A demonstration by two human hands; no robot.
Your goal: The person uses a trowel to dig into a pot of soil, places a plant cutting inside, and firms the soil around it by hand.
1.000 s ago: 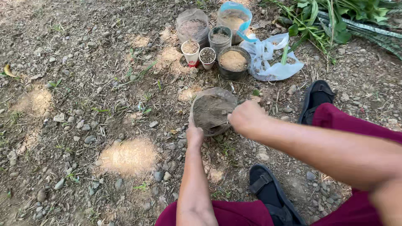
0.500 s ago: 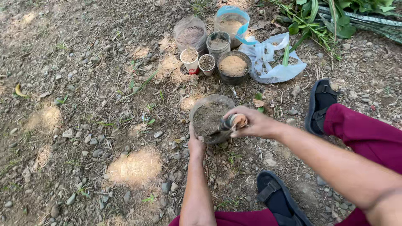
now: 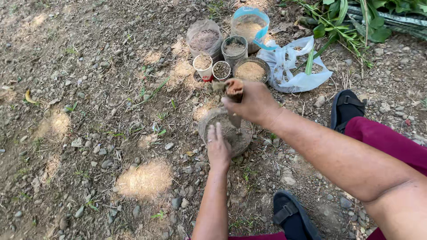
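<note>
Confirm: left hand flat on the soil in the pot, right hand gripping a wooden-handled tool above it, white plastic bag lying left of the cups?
Not quite. In the head view the white plastic bag lies right of the cups, not left. Left hand on the soil in the pot and right hand gripping the wooden-handled tool are correct.

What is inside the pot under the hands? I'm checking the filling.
Brownish soil fills the pot. The left hand and right hand's tool cover part; deeper contents are hidden.

We are sitting outdoors in garden plot: bare stony ground (image 3: pixel 89 133), sun patches, green leafy plants (image 3: pixel 351 18), soil-filled pots (image 3: pixel 235 48) and plastic bags (image 3: pixel 293 66) lying around.
</note>
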